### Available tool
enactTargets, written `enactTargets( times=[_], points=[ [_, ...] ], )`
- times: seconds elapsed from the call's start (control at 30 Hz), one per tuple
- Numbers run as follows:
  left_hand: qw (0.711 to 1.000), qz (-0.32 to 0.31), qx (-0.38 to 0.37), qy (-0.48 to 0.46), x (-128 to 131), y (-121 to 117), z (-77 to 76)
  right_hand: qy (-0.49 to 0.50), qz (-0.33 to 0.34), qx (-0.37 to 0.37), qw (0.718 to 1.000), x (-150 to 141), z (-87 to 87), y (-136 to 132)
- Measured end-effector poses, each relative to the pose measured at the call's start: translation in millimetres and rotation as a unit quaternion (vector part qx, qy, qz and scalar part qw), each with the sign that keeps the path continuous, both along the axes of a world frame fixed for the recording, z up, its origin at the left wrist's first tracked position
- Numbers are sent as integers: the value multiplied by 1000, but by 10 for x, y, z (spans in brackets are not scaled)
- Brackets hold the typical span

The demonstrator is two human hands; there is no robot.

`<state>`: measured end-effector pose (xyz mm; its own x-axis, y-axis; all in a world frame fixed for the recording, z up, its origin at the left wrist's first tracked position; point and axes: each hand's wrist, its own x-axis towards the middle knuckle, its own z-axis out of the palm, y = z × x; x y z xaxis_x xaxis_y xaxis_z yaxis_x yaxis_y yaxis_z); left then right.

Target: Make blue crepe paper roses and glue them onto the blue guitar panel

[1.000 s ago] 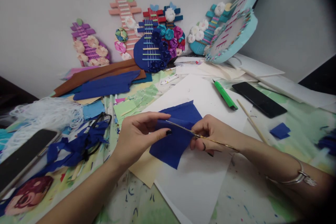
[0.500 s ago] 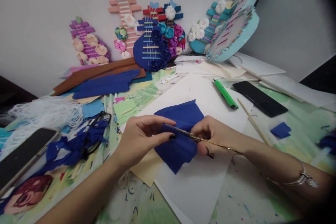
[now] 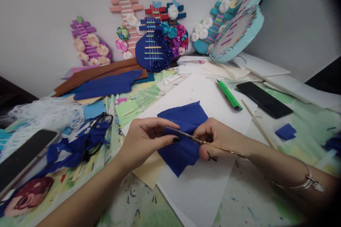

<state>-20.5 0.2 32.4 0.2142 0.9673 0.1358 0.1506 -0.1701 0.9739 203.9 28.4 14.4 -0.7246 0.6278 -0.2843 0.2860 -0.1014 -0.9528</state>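
A square of dark blue crepe paper lies on a white sheet in front of me. A thin golden stick runs across it. My left hand pinches the paper's left edge and the stick's tip between thumb and fingers. My right hand is closed round the stick and the paper's right side, with the stick's long end passing back over my wrist. The paper curls up around the stick between both hands.
Scissors lie in blue paper scraps at left, beside a phone and white string. A green marker, a wooden stick, a black phone and a small blue square lie at right. Paper guitar crafts lean on the wall.
The blue paper has been rolled further round the stick, so its lower part is shorter and more bunched. Both hands shifted slightly right and closer together.
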Motion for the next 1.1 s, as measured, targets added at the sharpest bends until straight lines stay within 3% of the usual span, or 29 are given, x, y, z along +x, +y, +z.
enactTargets(
  times=[1.1],
  points=[
    [999,-19,-26,-26,-23,18,-47,-65,-15,14,998,-56,93,-11]
  ],
)
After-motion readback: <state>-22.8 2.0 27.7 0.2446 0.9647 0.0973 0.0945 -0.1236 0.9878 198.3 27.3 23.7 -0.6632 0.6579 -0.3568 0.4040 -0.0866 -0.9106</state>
